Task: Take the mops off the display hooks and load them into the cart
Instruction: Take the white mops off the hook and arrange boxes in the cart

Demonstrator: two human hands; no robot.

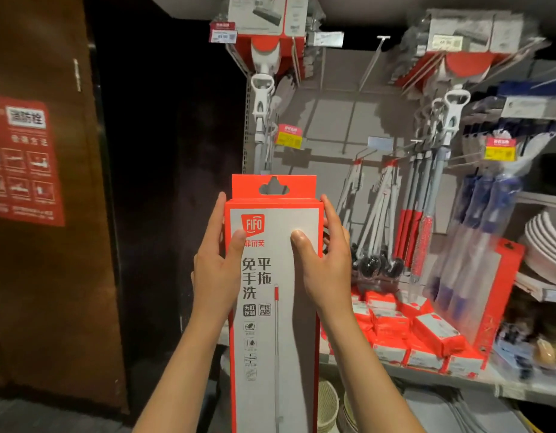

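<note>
1. Red-and-grey cardboard mop box [275,295] stands upright at centre frame, clear of the rack; its hang tab at the top sits on no hook, so I judge this one already off the display.

2. Left hand [215,270] grips the box's left edge, thumb pressed on the front face and the fingers [219,210] wrapped behind; right hand [328,267] grips the right edge the same way, thumb on the front; both hold it near its upper end, the lower end running out of the bottom of the frame.

3. Cart is nowhere in view; I cannot tell where it stands or whether anything is loaded in it yet; carrying this box there and setting it in is, by my reading, the step at hand.

4. Work left on the rack: bare hooks [375,62] jut from the pegboard in the upper centre; packaged mops [264,35] hang at upper centre-left, and another batch [464,54] at upper right, handles dangling below; a second red box [501,295] leans at the right on the shelf [489,385].

5. My estimate: early to middle of the job; several mops hang on the display, so more trips seem needed; long boxes may snag neighbouring handles when lifted.
</note>
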